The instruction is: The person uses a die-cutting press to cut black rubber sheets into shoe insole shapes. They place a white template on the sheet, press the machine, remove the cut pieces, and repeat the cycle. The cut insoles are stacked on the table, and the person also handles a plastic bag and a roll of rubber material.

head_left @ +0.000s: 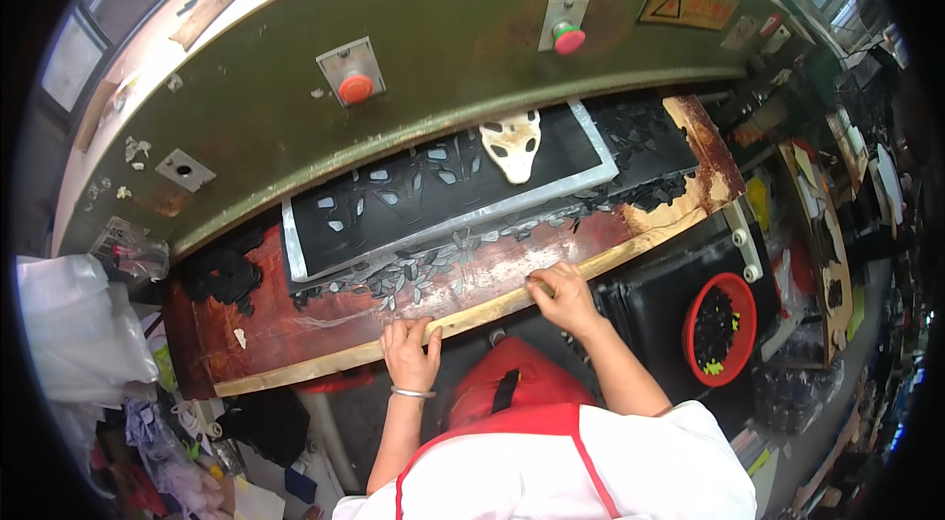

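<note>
Red-brown board (271,328) right in front of the person, & both hands are on its pale wooden front edge (478,311)! L hand (409,358), bangle (411,393) at the wrist, has its fingers bent over the edge, thumb set apart on the R side. R hand (568,303) sits farther along to the R, fingers bent, thumb near the index finger; undersides hidden, so can't tell if either one's actually pinching the wood.

Beyond the hands, on the board: black sheet (389,225) w/ cut-outs, on a slab w/ a pale grey border (591,141). White plate (512,151), tapered w/ dark holes, lies on the sheet's R part, narrow end toward the person. Loose dark pieces (413,276) scattered btwn slab & front edge, approx. mid-board, well within view.

Behind it all, green machine panel (443,28) w/ orange-red btn (355,89) & pink btn (568,40). Off R, lower down: red basin (690,323) w/ black & yellow-green bits inside.
</note>
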Available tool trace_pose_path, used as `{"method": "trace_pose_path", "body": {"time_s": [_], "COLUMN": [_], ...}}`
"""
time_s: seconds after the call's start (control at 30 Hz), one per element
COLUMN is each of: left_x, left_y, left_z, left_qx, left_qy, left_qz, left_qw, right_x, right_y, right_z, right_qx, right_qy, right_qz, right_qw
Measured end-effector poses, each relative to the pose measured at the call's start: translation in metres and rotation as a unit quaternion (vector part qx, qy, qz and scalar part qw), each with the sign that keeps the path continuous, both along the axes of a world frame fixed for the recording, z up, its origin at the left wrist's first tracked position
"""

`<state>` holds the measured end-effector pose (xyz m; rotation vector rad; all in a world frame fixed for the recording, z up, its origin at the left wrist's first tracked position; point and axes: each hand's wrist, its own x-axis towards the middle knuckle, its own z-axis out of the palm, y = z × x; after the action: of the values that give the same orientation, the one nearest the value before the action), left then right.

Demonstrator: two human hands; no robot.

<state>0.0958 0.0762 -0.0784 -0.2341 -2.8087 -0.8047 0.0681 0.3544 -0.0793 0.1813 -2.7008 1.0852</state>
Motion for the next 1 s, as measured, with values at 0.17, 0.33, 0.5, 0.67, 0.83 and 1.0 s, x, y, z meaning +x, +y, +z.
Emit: {"method": "trace_pose_path", "body": {"time_s": [0.17,0.33,0.5,0.67,0.83,1.0], "left_x": [0.031,0.028,-0.019,-0.02,0.025,0.056], "left_y": [-0.018,-0.016,0.02,0.07,0.074,0.071], "left_z": [0.007,0.036,0.037,0.024,0.026,0.023], "left_qx": [0.06,0.104,0.042,-0.159,-0.173,-0.203], "left_qy": [-0.099,-0.071,0.056,-0.082,-0.082,-0.055], "left_qz": [-0.047,-0.007,-0.01,-0.056,-0.046,-0.048], "left_qw": [0.992,0.992,0.998,0.982,0.98,0.976], "right_x": [-0.016,-0.053,-0.044,-0.013,0.013,0.093], "right_y": [0.012,0.019,0.0,0.031,0.115,0.174], "right_z": [0.025,0.045,0.035,0.046,0.083,0.097], "right_qx": [0.059,0.146,0.08,-0.094,-0.587,-0.514], "right_qy": [0.124,-0.014,-0.014,-0.045,-0.115,-0.014], "right_qz": [-0.119,-0.139,-0.135,-0.115,-0.102,-0.187], "right_qw": [0.983,0.979,0.988,0.988,0.795,0.837]}}
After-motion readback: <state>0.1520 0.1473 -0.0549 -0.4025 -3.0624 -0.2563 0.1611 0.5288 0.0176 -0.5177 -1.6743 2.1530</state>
